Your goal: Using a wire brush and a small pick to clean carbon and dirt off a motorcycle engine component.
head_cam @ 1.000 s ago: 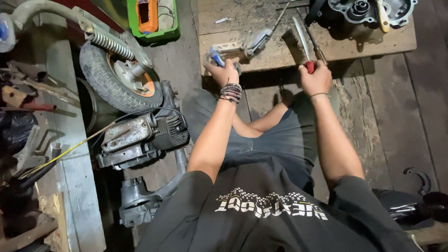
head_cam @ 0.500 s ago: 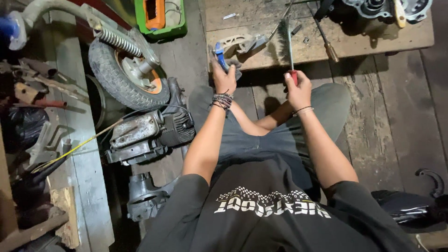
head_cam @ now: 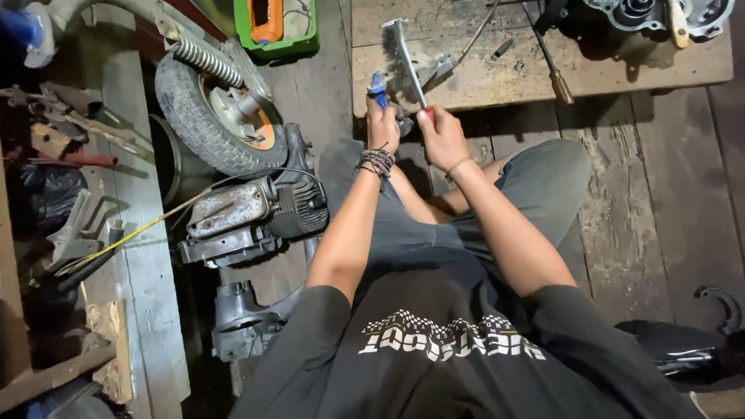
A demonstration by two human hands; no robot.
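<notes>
The person sat on the plank floor (head_cam: 660, 225) with knees drawn up, close to a low wooden desk (head_cam: 497, 77), so both forearms could reach its near edge without stretching. The left hand (head_cam: 382, 124) was clenched around a small blue-handled tool (head_cam: 378, 87), whose tip pointed up toward the desk edge; beaded bracelets (head_cam: 376, 161) ringed that wrist. The right hand (head_cam: 441, 136) was closed in a fist on the red grip of a flat metal blade (head_cam: 407, 58), probably a file or wire brush, though I cannot tell which. The blade stood nearly upright and leaned slightly to the left, its far end above the desk surface, likely so that it could bear on the small metal part (head_cam: 434, 70) lying just beside it. The two hands were near each other, at the desk's front edge, not touching

Farther back on the desk lay a screwdriver with a wooden handle (head_cam: 552, 66) and a dark engine casing (head_cam: 660, 19), well apart from the hands. To the person's left, a small tyred wheel (head_cam: 206, 116) with a coil spring (head_cam: 206, 60) stood beside an engine block (head_cam: 248, 217) on the floor, out of the way
</notes>
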